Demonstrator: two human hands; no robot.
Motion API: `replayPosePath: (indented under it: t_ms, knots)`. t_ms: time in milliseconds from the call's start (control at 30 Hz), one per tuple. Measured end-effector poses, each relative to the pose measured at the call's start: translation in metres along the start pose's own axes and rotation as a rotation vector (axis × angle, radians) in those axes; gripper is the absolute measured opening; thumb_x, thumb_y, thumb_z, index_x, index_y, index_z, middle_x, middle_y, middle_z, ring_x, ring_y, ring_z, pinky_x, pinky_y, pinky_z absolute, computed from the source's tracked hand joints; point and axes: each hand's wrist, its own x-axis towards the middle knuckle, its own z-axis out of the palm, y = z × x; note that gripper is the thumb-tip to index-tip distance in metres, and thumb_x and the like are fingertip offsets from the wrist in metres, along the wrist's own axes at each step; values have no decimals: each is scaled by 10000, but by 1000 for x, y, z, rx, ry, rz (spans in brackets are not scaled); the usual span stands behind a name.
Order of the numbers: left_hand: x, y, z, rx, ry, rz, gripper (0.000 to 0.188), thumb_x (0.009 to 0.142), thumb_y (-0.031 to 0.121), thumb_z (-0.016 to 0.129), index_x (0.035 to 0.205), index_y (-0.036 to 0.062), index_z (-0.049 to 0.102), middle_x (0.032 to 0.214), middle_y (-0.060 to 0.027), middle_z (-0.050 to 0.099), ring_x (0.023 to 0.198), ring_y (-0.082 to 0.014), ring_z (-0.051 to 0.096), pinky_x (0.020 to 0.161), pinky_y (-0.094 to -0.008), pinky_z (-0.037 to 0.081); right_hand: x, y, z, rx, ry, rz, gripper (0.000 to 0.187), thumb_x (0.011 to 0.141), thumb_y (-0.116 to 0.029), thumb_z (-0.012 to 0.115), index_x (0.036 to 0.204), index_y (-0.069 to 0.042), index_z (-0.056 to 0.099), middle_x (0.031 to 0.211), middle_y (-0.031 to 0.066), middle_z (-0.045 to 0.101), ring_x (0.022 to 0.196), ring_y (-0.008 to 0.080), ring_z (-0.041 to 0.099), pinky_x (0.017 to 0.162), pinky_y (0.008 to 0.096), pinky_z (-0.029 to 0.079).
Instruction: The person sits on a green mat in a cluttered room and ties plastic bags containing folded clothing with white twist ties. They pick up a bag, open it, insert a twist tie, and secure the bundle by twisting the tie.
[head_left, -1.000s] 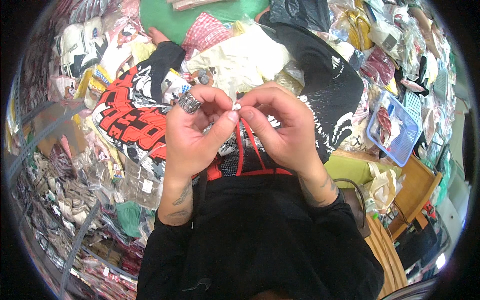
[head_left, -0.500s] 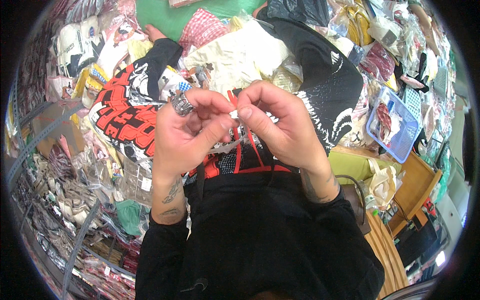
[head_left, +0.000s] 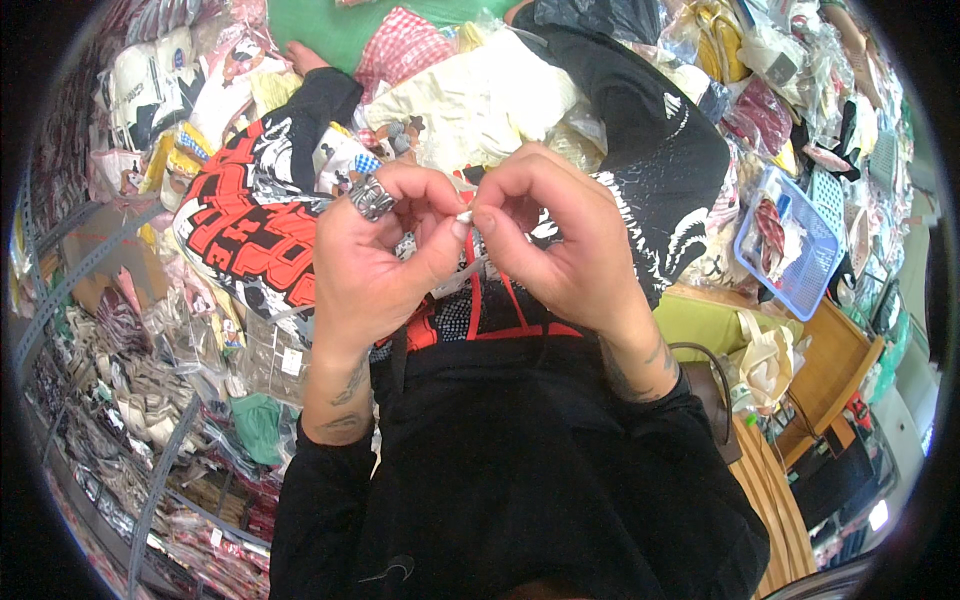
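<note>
Above my lap, my left hand and my right hand meet fingertip to fingertip. Pinched between them is a small white piece, too small to name. My left thumb and forefinger close on its one side, my right thumb and forefinger on the other. A thin pale strip shows just below the fingers; whether it joins the white piece I cannot tell. Under the hands lie my black trousers with red and white print, their red drawstring hanging at the waist.
Cream cloth and a red-checked cloth bundle lie in front of my lap. A blue plastic basket with cloth items stands at the right, near a wooden drawer. Bagged goods fill metal shelves at the left.
My fingers have drawn slightly together around the white piece, which now shows more plainly between the fingertips. Both hands stay in nearly the same place.
</note>
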Motion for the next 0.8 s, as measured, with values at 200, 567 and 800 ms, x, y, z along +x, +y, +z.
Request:
replayPosePath:
  t_ms: [200, 567, 800]
  knots:
    - [4, 2, -13, 273, 47, 275, 185, 737, -17, 661, 912, 18, 617, 883, -37, 509, 741, -92, 488, 636, -232, 406, 1, 1, -2, -21, 60, -177, 116, 774, -31, 684, 836, -7, 589, 781, 61, 585, 629, 123, 530, 557, 228, 431]
    - [3, -2, -6, 217, -10, 224, 157, 814, -23, 668, 967, -38, 635, 910, -105, 673, 747, -107, 609, 622, -226, 474, 1, 0, 5, -44, 158, -110, 132, 755, -5, 681, 845, -3, 585, 751, 67, 567, 645, 155, 577, 570, 248, 468]
    - [8, -12, -5, -61, -52, 128, 154, 817, -67, 642, 959, -23, 599, 928, -79, 598, 817, -111, 567, 728, -226, 454, -3, 3, 8, 130, 139, 9, 97, 822, -21, 649, 879, 17, 581, 792, 67, 556, 662, 113, 565, 583, 233, 458]
